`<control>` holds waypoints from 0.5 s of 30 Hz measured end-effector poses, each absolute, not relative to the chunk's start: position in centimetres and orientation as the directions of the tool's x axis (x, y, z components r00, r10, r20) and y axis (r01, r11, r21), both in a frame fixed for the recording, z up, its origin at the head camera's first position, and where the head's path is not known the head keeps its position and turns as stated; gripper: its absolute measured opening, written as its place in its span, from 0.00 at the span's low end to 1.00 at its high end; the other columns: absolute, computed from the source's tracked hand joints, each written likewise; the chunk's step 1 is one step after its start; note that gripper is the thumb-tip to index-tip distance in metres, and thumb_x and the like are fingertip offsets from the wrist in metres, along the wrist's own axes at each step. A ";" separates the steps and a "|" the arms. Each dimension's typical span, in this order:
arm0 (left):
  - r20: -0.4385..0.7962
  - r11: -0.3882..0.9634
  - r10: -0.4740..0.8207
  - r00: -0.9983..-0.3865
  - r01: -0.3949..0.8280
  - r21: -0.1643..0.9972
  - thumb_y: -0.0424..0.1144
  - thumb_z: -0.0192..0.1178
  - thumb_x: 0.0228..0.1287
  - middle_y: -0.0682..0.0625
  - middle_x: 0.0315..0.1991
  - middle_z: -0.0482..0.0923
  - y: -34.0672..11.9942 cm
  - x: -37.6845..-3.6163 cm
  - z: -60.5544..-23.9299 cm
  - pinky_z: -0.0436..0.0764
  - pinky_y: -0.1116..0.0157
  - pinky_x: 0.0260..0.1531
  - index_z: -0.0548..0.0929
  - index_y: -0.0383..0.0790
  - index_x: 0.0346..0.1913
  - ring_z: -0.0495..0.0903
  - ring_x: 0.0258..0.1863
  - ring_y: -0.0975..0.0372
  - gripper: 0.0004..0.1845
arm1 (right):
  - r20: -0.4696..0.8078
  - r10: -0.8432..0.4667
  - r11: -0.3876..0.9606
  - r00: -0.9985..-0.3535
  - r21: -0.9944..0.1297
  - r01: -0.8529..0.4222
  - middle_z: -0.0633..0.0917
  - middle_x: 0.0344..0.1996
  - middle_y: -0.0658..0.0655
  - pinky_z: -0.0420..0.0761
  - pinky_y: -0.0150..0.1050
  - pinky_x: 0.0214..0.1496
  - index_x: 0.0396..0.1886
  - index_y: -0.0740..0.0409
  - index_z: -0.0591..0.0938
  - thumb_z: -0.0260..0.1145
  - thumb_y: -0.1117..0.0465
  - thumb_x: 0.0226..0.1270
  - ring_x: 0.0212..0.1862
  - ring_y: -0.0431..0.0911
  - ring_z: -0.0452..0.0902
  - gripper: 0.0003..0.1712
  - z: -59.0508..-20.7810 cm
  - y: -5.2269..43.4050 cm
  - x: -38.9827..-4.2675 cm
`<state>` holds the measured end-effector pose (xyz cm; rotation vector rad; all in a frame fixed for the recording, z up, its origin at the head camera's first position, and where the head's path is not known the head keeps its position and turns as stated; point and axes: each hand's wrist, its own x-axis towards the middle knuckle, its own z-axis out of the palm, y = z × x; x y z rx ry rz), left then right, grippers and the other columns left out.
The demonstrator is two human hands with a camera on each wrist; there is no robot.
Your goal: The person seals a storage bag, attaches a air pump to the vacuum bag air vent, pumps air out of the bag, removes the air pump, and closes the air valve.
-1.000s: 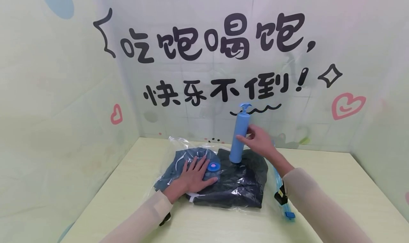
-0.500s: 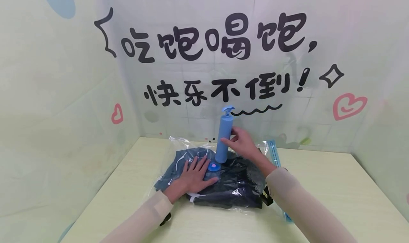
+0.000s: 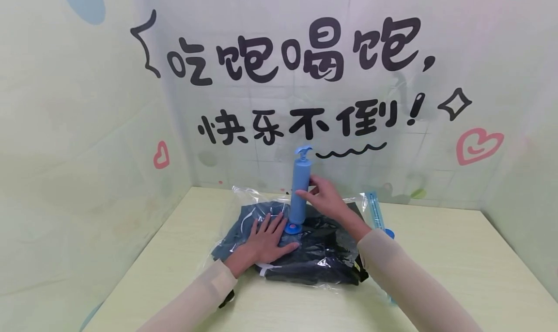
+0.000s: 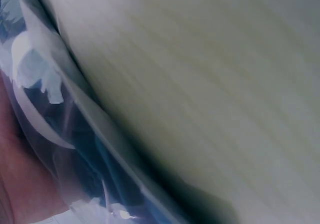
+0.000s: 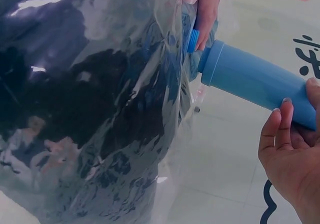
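Note:
A clear vacuum storage bag with dark and blue-grey clothing inside lies on the table. My left hand rests flat on it with spread fingers, beside the round blue valve. Gripped by its barrel, a blue hand pump stands nearly upright in my right hand, its T-handle at the top. In the right wrist view the pump's narrow nozzle is close to the valve; whether they touch I cannot tell. The left wrist view shows the bag's edge beside part of the left hand.
The bag's blue zip edge runs along its right side, partly behind the right sleeve. A pale wood-grain table carries everything. Behind it stands a printed wall sheet with black lettering.
My right hand has carried the pump leftward from over the dark clothing to just above the valve. The left hand has stayed in place on the bag.

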<state>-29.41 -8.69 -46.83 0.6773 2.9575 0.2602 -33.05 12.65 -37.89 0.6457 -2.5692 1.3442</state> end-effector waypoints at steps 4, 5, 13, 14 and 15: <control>-0.059 0.887 0.440 -0.896 0.423 0.185 0.75 0.42 0.70 0.48 0.82 0.45 -8.7 -29.3 -46.6 0.41 0.37 0.70 0.54 0.44 0.82 0.41 0.79 0.44 0.50 | 0.340 -0.303 0.506 -0.890 -0.734 -0.453 0.84 0.51 0.63 0.83 0.48 0.45 0.61 0.66 0.78 0.68 0.54 0.74 0.41 0.51 0.82 0.25 -37.7 12.3 -33.1; -0.059 0.886 0.441 -0.896 0.424 0.185 0.75 0.42 0.70 0.48 0.82 0.45 -8.8 -29.3 -46.6 0.41 0.37 0.70 0.54 0.44 0.82 0.41 0.79 0.44 0.50 | 0.341 -0.303 0.508 -0.890 -0.732 -0.454 0.84 0.51 0.63 0.83 0.48 0.45 0.61 0.66 0.78 0.68 0.54 0.74 0.41 0.51 0.82 0.25 -37.7 12.2 -33.2; -0.057 0.881 0.449 -0.892 0.431 0.195 0.75 0.41 0.70 0.47 0.82 0.46 -8.8 -29.3 -46.5 0.41 0.37 0.70 0.53 0.43 0.82 0.41 0.79 0.44 0.50 | 0.324 -0.318 0.536 -0.891 -0.714 -0.451 0.84 0.49 0.63 0.82 0.46 0.46 0.59 0.69 0.78 0.70 0.55 0.72 0.41 0.51 0.82 0.26 -37.7 11.5 -33.4; -0.057 0.881 0.448 -0.892 0.431 0.195 0.75 0.41 0.70 0.47 0.82 0.46 -8.8 -29.3 -46.6 0.41 0.37 0.70 0.53 0.43 0.82 0.41 0.79 0.44 0.50 | 0.317 -0.317 0.538 -0.894 -0.716 -0.445 0.84 0.49 0.63 0.82 0.46 0.47 0.59 0.69 0.78 0.70 0.55 0.72 0.42 0.51 0.82 0.26 -37.7 11.4 -33.4; -0.056 0.881 0.448 -0.892 0.430 0.194 0.75 0.41 0.70 0.47 0.82 0.46 -8.8 -29.3 -46.6 0.41 0.37 0.70 0.53 0.43 0.82 0.41 0.79 0.44 0.50 | 0.312 -0.315 0.539 -0.896 -0.718 -0.439 0.84 0.49 0.63 0.82 0.46 0.47 0.59 0.69 0.78 0.70 0.55 0.72 0.42 0.51 0.82 0.26 -37.8 11.4 -33.4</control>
